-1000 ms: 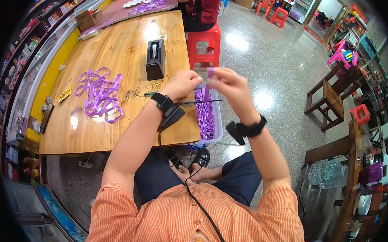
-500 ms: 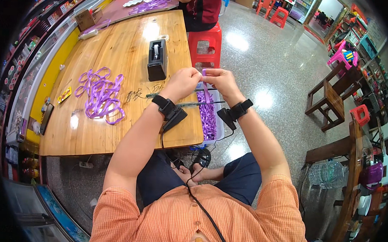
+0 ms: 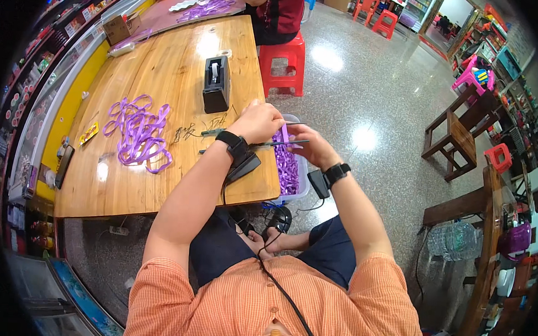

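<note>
My left hand (image 3: 259, 122) is closed above the table's right edge, pinching a purple ribbon (image 3: 283, 134). The ribbon hangs down by two thin dark rods (image 3: 292, 142) that stick out past the edge. Close by on the right, my right hand (image 3: 313, 146) curls its fingers around the rods' ends, with the fingertips at the ribbon; their exact grip is partly hidden. Below both hands is a clear plastic bin (image 3: 305, 183) holding many purple ribbon pieces (image 3: 288, 172). A loose heap of purple ribbon (image 3: 142, 134) lies on the table to the left.
A black tape dispenser (image 3: 216, 85) stands on the wooden table (image 3: 115, 193) beyond my left hand. A small yellow packet (image 3: 89, 133) lies at the left. Past the table, another person in red sits on a red stool (image 3: 283, 65). A wooden chair (image 3: 462, 132) stands at the right.
Both hands have come down toward the rods; the right hand moved nearer the rod ends. The raised ribbon strip between them is now lower, beside the rods.
</note>
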`<state>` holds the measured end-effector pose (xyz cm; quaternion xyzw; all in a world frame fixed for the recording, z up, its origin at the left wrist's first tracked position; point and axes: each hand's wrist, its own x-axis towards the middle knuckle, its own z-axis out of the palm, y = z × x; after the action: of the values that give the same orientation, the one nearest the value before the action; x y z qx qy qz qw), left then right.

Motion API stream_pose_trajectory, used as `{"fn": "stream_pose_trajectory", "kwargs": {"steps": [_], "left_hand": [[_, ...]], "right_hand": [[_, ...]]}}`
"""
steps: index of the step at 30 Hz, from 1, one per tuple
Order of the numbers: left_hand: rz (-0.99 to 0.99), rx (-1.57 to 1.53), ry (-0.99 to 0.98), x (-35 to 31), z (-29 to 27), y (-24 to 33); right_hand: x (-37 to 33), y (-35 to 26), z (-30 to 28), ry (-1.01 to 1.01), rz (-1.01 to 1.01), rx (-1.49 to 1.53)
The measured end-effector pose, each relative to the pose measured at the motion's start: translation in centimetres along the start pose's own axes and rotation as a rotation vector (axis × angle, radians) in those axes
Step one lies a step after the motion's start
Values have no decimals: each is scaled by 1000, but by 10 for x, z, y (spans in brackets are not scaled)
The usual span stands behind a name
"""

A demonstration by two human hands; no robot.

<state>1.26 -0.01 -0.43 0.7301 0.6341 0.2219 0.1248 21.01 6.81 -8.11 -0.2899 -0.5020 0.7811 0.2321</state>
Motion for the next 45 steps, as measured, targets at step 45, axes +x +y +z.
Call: {"fn": "stream_pose_trajectory", "kwargs": {"steps": [45], "left_hand": [[-494, -1099, -534, -15, -13, 9]], "right_hand": [[-48, 22, 49, 51, 8, 298]]}}
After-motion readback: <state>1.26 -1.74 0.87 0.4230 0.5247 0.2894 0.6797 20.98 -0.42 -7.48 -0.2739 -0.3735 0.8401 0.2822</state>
